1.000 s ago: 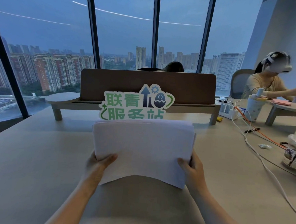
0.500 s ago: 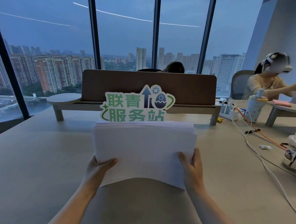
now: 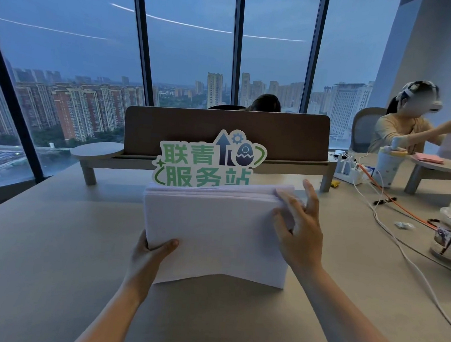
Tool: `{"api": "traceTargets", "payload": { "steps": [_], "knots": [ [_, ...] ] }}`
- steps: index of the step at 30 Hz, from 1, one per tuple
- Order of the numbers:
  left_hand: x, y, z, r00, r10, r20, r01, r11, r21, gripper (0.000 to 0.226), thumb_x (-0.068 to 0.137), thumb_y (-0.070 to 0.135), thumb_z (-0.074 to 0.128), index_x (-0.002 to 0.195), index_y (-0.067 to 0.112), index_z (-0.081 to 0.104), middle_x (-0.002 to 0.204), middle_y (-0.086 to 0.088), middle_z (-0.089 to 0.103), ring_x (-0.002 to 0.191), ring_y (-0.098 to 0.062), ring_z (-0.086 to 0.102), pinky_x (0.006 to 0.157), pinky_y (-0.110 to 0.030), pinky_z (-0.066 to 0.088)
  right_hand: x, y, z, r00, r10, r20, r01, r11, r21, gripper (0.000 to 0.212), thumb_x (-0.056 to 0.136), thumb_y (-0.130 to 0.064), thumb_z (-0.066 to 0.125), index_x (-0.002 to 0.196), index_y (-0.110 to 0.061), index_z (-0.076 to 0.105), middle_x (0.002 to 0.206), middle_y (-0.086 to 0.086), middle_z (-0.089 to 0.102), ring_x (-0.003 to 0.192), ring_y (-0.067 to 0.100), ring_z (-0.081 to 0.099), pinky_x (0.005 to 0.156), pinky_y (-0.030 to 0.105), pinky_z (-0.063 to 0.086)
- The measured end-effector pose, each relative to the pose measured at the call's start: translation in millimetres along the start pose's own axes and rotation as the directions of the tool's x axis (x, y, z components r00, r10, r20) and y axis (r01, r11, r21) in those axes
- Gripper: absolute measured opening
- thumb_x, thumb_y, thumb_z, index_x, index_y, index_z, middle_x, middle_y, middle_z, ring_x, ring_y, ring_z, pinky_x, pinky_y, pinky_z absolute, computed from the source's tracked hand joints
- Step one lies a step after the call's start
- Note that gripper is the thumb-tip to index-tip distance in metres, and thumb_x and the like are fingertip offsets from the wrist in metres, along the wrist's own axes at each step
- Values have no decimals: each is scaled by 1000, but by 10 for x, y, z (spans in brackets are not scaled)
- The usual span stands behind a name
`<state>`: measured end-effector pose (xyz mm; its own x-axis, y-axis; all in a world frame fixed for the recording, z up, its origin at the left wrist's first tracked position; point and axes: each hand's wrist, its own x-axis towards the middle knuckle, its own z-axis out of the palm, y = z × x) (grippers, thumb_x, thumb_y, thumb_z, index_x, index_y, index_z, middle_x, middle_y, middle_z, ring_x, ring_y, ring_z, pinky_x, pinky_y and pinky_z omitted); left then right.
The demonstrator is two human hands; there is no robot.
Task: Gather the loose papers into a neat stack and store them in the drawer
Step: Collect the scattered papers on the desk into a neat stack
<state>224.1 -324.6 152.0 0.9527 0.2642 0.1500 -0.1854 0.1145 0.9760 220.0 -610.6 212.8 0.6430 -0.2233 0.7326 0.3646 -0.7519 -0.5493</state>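
Here the paper stack [image 3: 216, 230] stands between left hand [image 3: 149, 258] and right hand [image 3: 298, 227].

Floor-to-ceiling windows [image 3: 188, 54] with dark frames show a dusk city skyline. Beige tabletop [image 3: 45, 253] carries a brown divider panel [image 3: 226, 129]. Dim light.

Between the left hand [image 3: 149, 255] and the right hand [image 3: 298, 227], the stack of papers [image 3: 216, 230] is showing matt white sheets, smooth, with layered edges at the top. Under both hands the table [image 3: 45, 253] is looking like a smooth, matt beige laminate. Just beyond the hands, the sign [image 3: 209, 161] is appearing as flat printed card, and the divider [image 3: 286, 134] behind it is looking like matt brown felt.
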Motion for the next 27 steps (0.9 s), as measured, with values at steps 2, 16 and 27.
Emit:
{"api": "traceTargets", "payload": {
  "steps": [2,16,27],
  "knots": [
    [-5,18,1,1000,-10,7,10,1000,-6,56,54,25,86,106,27,64,100,2,73,89,-18,67,75,-33,54,5,-35,-5,999,-23,-33,23,1000,-18,43,92,-37,56,134,-31,54,159,-1,22,125,1,31,81,24,45],
    [-38,92,-6,1000,2,15,-1,999,-42,68,43,42,81,107,30,64,102,0,73,92,-20,68,73,-34,53,175,-52,-4,995,-37,98,63,958,-280,50,88,-57,41,131,-35,50,150,-2,29,115,21,57,71,33,56],
    [-32,83,-25,1000,14,13,-14,1000,-24,63,45,43,80,106,31,66,104,-1,73,97,-24,67,85,-44,55,168,-67,-17,990,-56,132,94,950,-297,52,89,-57,39,133,-34,53,151,-3,33,113,19,58,71,32,56]
  ]
}}
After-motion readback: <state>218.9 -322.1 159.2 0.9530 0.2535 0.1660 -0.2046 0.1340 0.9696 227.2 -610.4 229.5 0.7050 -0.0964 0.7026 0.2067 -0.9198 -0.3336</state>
